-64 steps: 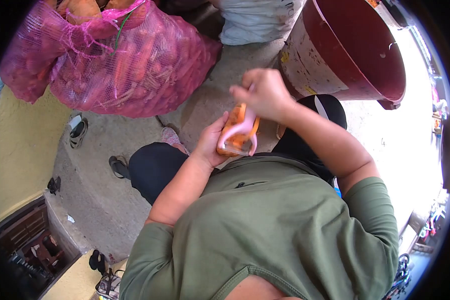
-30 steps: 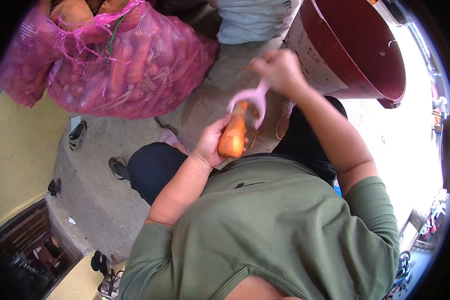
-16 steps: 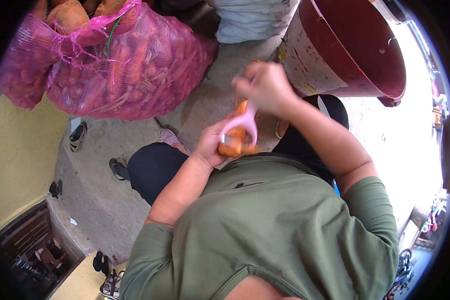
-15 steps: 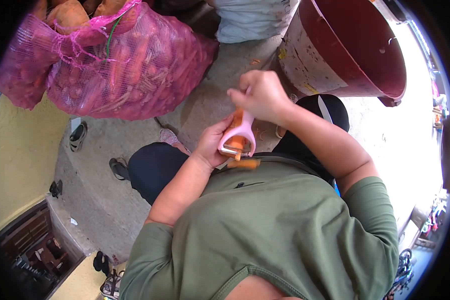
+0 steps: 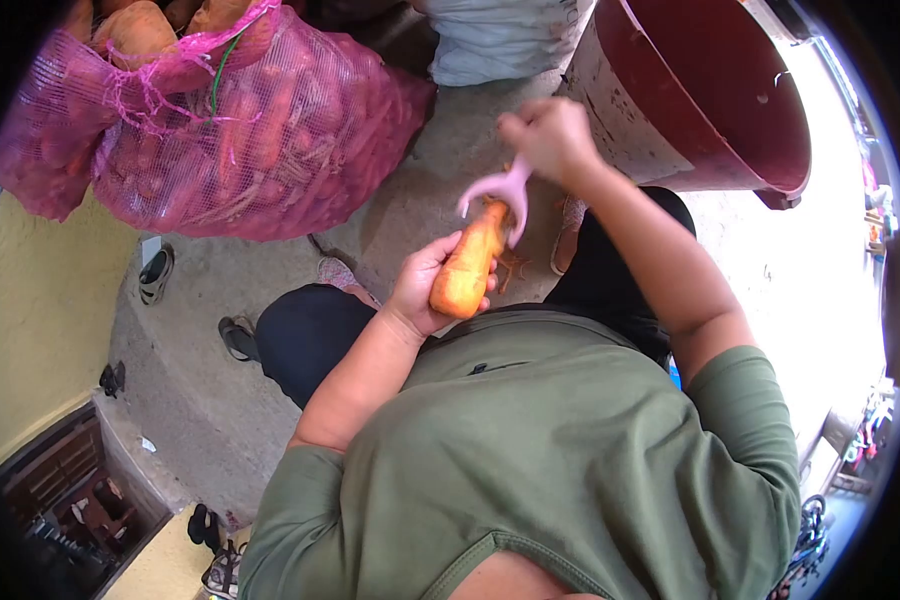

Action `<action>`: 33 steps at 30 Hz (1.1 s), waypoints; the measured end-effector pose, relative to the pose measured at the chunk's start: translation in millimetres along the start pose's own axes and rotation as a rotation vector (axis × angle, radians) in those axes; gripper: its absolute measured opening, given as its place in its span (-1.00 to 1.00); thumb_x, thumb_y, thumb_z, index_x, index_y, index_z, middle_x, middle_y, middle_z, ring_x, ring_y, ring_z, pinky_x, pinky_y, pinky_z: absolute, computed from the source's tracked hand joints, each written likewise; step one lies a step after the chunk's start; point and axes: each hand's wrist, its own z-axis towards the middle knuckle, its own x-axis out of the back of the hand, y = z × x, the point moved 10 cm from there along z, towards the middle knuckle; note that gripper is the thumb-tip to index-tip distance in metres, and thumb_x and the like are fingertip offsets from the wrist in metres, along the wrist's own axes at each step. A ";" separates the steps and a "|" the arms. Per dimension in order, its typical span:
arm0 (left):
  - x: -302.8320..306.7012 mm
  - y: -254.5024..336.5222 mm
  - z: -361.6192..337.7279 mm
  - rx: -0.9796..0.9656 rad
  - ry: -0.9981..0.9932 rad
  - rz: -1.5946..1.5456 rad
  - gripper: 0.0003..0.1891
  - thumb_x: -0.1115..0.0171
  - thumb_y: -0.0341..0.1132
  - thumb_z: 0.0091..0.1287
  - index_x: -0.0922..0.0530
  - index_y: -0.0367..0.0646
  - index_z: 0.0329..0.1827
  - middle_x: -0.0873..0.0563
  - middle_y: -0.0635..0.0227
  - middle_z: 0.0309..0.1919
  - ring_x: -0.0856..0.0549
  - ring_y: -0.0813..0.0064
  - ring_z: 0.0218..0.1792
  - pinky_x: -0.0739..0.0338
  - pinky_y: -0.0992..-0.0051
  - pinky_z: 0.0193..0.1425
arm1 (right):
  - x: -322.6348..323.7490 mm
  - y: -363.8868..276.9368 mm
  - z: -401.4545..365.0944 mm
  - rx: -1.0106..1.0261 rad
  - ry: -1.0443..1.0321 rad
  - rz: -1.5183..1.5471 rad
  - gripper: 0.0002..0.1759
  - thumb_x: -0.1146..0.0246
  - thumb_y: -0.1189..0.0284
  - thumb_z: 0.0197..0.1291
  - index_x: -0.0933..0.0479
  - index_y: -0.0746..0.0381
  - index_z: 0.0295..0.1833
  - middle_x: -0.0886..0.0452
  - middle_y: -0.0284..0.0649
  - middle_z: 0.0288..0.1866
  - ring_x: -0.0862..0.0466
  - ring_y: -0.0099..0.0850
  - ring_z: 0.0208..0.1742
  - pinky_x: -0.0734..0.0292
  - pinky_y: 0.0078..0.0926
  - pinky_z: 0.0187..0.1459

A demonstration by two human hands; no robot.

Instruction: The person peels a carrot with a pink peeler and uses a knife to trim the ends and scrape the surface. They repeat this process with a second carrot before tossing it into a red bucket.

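Observation:
My left hand is wrapped round the thick lower end of an orange carrot, which tilts up and away from my body. Above it my right hand grips the handle of a pink peeler. The peeler's forked head is at the carrot's narrow far end; whether its blade touches the carrot is too blurred to tell.
A pink mesh sack full of carrots stands at the upper left, beside a white sack. A large dark red tub is at the upper right. Sandals lie on the concrete floor.
My right hand has moved up and right, taking the peeler from the carrot's near end to its far end. More of the carrot shows. The peel strip near my shirt is gone from view.

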 end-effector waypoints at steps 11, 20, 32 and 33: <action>-4.7 6.7 1.3 -0.062 0.022 0.080 -0.65 0.13 -0.12 0.28 -0.34 -0.15 0.00 -0.55 0.18 -0.27 -0.58 0.36 -0.32 -0.53 0.30 -0.36 | -8.3 -32.0 -25.7 0.192 -0.015 0.026 -0.66 -0.24 0.25 -0.15 -0.48 0.37 -0.58 -0.48 -0.09 -0.68 -0.52 -0.36 -0.63 -0.44 -0.47 -0.50; 10.7 6.4 7.2 -0.101 0.132 0.104 -0.64 0.13 -0.11 0.29 -0.34 -0.14 0.03 -0.54 0.20 -0.24 -0.58 0.40 -0.27 -0.52 0.32 -0.26 | -15.4 -61.4 -49.4 0.335 -0.071 0.008 -0.71 -0.27 0.29 -0.19 -0.48 0.35 -0.57 -0.47 -0.12 -0.70 -0.52 -0.42 -0.64 -0.42 -0.46 -0.52; 11.5 3.8 6.9 -0.106 0.188 0.023 -0.62 0.14 -0.06 0.29 -0.35 -0.19 -0.04 -0.54 0.20 -0.32 -0.58 0.39 -0.33 -0.54 0.32 -0.37 | -11.4 -62.1 -49.3 0.336 -0.051 0.017 -0.71 -0.25 0.27 -0.18 -0.50 0.33 -0.58 -0.49 -0.10 -0.70 -0.53 -0.37 -0.64 -0.43 -0.46 -0.53; 11.3 4.9 6.8 -0.113 0.184 0.074 -0.62 0.14 -0.06 0.29 -0.35 -0.19 -0.05 -0.53 0.20 -0.33 -0.58 0.38 -0.33 -0.55 0.32 -0.38 | -18.8 -71.1 -59.0 0.422 -0.098 0.037 -0.72 -0.25 0.28 -0.20 -0.51 0.33 -0.57 -0.49 -0.09 -0.70 -0.53 -0.36 -0.63 -0.43 -0.46 -0.53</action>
